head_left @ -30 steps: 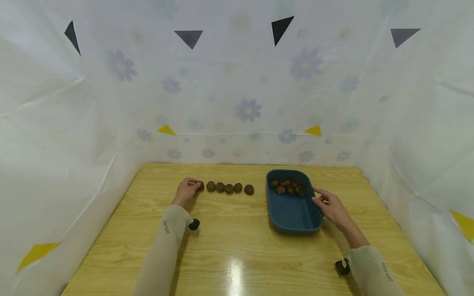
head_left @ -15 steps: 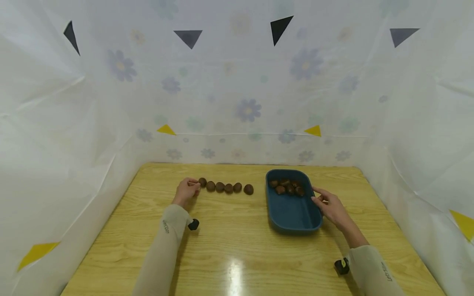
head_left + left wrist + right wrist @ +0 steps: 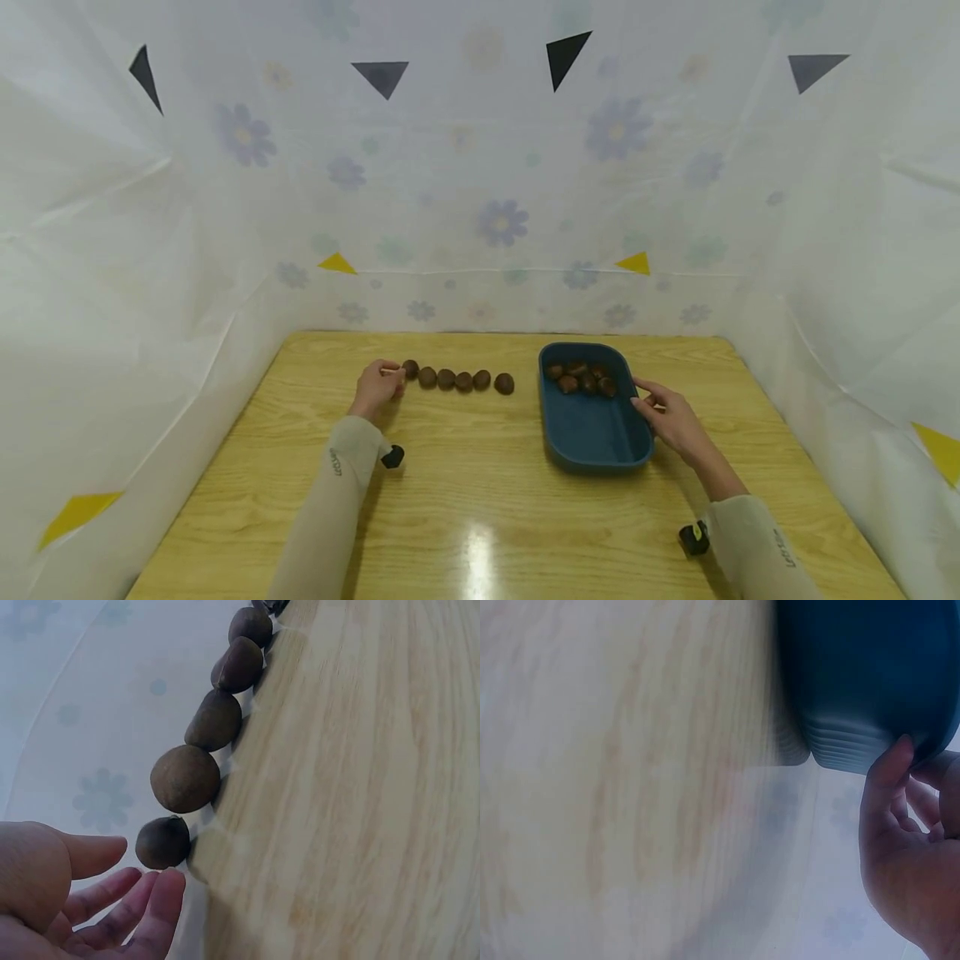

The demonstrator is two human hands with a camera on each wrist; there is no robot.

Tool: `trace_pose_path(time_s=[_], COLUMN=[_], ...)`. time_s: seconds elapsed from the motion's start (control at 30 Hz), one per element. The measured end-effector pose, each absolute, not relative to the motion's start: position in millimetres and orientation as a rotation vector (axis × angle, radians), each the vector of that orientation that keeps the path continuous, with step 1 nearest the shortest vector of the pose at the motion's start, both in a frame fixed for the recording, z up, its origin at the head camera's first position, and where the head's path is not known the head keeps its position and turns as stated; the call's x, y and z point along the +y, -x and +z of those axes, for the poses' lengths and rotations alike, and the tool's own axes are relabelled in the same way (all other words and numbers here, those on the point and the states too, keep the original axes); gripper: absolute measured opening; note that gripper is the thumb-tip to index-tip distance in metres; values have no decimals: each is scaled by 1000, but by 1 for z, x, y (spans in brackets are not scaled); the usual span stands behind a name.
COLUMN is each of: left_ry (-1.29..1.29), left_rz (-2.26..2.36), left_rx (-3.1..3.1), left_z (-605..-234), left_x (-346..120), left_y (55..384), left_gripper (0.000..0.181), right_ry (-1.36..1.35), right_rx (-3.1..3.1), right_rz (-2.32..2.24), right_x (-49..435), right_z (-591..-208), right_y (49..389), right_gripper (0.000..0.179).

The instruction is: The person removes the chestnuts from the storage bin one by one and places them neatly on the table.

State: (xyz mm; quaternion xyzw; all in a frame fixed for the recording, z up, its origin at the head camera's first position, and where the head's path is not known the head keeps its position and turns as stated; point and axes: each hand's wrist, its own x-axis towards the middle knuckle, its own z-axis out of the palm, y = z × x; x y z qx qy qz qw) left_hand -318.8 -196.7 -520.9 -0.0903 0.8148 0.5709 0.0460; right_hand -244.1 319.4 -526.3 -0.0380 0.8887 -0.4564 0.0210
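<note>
Chestnuts (image 3: 446,379), six of them, brown and round, lie in a row near the far edge of the wooden table (image 3: 450,500). Five sit close to each other, and the one at the right end sits a little bit apart. The left hand (image 3: 380,387) is at the left end of the row. Its thumb and fingers are spread around the end chestnut (image 3: 163,843) but do not grip it; I cannot tell if a fingertip touches it. The right hand (image 3: 672,425) pinches the right edge of a dark blue box (image 3: 596,433) between its thumb and fingers. The box is on the right part of the table, past the end of the row. Inside it, more chestnuts (image 3: 588,383) are bunched up at the far end. Both arms have light sleeves (image 3: 322,508), and a small black block (image 3: 392,456) sticks out at each wrist. Behind the table hangs a white sheet (image 3: 435,225) with pale flowers, plus dark triangles (image 3: 381,78) and yellow triangles (image 3: 337,263).
</note>
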Motion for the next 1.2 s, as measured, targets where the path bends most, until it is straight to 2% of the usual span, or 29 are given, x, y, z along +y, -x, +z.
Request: trace_pose_path(time_s=[0.23, 0.57, 0.9, 1.2], left_ry=[244, 53, -138, -254], left_rz=[1781, 1912, 1967, 2027], left_rx=[2549, 2411, 2219, 1934], left_z=[-507, -480, -475, -476], left_x=[-185, -135, -70, 5], left_y=[318, 313, 305, 298], left_gripper=[36, 35, 32, 40], right_ry=[127, 133, 134, 143], right_rx=[2752, 2745, 2754, 2747], right_rz=[-1422, -1428, -1415, -1418], right_x=[319, 316, 316, 316], right_z=[-526, -526, -525, -526], right_y=[244, 244, 243, 243], right_gripper=[60, 61, 59, 60])
